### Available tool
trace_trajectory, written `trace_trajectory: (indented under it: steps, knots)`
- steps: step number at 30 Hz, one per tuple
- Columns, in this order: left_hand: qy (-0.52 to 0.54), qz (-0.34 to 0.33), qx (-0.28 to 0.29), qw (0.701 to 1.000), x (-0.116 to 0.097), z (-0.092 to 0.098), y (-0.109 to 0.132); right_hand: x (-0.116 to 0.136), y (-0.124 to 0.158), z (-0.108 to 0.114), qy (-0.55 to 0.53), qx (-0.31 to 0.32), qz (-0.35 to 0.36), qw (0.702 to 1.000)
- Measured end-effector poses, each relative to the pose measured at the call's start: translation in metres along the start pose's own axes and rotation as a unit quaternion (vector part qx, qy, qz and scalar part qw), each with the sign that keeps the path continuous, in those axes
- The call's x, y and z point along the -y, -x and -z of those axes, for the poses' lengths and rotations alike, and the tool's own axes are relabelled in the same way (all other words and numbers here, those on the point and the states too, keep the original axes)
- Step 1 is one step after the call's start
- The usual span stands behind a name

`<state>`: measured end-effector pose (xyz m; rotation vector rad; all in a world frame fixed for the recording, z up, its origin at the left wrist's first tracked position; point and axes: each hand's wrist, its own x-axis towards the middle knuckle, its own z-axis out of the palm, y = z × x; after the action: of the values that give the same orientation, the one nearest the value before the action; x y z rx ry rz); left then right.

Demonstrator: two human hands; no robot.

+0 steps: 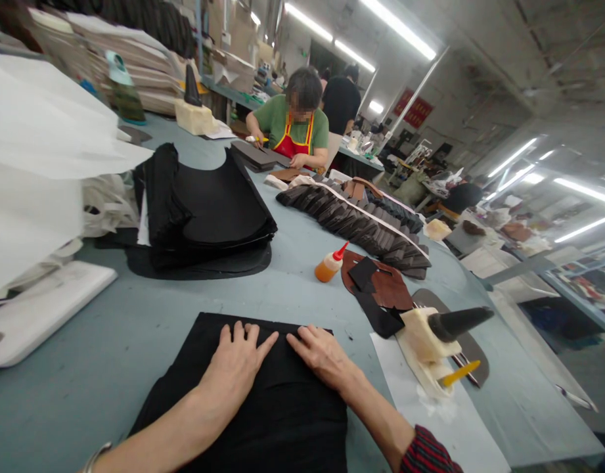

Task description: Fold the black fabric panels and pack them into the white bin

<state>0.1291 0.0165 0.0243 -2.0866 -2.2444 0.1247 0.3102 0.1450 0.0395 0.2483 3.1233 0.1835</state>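
A black piece of fabric (282,407) lies on the blue-grey table right in front of me. Near its far edge my left hand (238,368) rests flat on it, fingers spread. My right hand (322,355) touches the same far edge a little to the right, its fingers bent downward; the fingertips press on the cloth and no held object shows. Beyond the fabric stands a small glue bottle (328,264) with a red nozzle. To the right, a cream block-shaped container (420,332) with a black cone and a yellow handle sits on white paper (388,361).
A stack of black cut pieces (213,203) is at the back left. White board (50,312) and sheets (41,131) fill the left. Brown leather pieces (391,286) and a row of dark pieces (351,220) lie to the right. A co-worker (295,125) works across the table.
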Motion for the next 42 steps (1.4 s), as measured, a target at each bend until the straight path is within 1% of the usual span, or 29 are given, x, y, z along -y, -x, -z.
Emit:
trace_trajectory:
  steps: [7,14,20,25,29,35,40,42]
  knots:
    - [-0.052,-0.006,0.034,0.998,-0.004,0.007,-0.004,0.004,-0.001,-0.006,0.015,0.01,-0.021,1.0]
    - [-0.068,-0.014,0.02,0.997,-0.005,0.009,-0.004,0.004,-0.001,-0.006,0.015,0.011,-0.025,1.0]
    - [-0.079,-0.037,-0.015,0.996,-0.001,0.005,-0.003,0.003,0.003,-0.008,0.009,0.004,-0.028,1.0]
    - [-0.085,-0.034,-0.01,0.996,-0.002,0.004,-0.003,0.005,0.004,-0.006,0.0,0.005,-0.032,0.999]
    - [-0.099,-0.034,-0.007,0.995,-0.006,0.007,-0.006,0.008,0.0,-0.005,0.017,0.011,-0.032,0.999]
    - [-0.1,-0.037,0.02,0.994,-0.011,0.011,-0.011,0.012,-0.006,-0.009,0.036,0.012,-0.043,0.998]
    - [-0.083,-0.028,-0.007,0.996,0.0,0.003,-0.005,0.011,-0.002,-0.011,0.035,0.011,-0.061,0.997]
    - [-0.081,-0.023,-0.011,0.996,0.001,0.002,-0.004,0.011,-0.003,-0.012,0.036,0.011,-0.064,0.997]
